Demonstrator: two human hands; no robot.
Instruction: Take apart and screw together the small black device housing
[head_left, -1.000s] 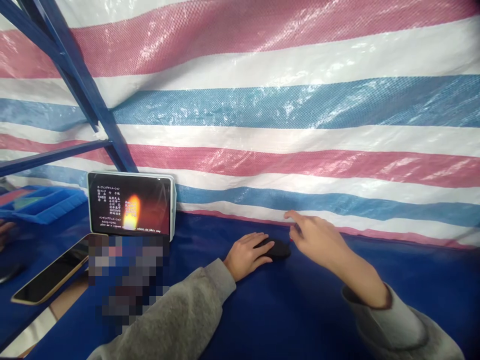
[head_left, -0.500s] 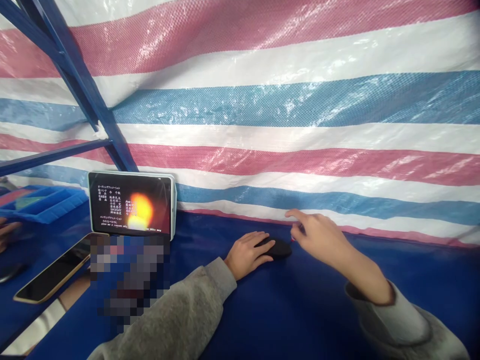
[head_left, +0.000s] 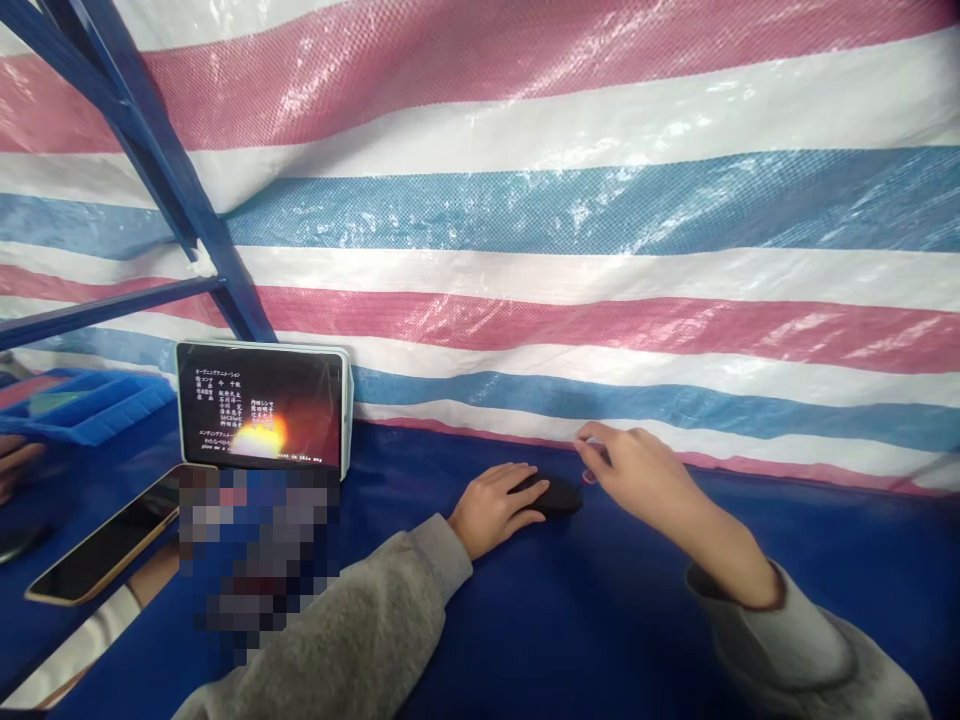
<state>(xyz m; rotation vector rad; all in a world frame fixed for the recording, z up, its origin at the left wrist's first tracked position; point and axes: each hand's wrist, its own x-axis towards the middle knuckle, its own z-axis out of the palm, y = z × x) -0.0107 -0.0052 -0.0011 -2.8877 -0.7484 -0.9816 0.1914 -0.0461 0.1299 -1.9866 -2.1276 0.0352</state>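
My left hand (head_left: 499,508) rests with its fingers over a flat, black, oval object (head_left: 553,494) lying on the blue table, holding it there. What kind of object it is I cannot make out. To its right, my right hand (head_left: 637,470) is raised just above the tabletop, index finger and thumb brought together in a pinch. Anything between those fingertips is too small or hidden to name. A tiny pinkish-red loop (head_left: 589,477) shows right below the pinch, beside the black object's far end.
A tablet (head_left: 262,405) playing a video stands at the back left. Before it lie a phone (head_left: 112,535) and a pixelated patch. A blue compartment tray (head_left: 112,408), another person's hand (head_left: 16,465) and a blue metal frame (head_left: 161,170) are at left. Striped sheeting (head_left: 570,210) closes the back.
My right index finger, stretched out before, has bent down towards the thumb, and the reddish loop shows more clearly. My left hand and the black object have stayed put.
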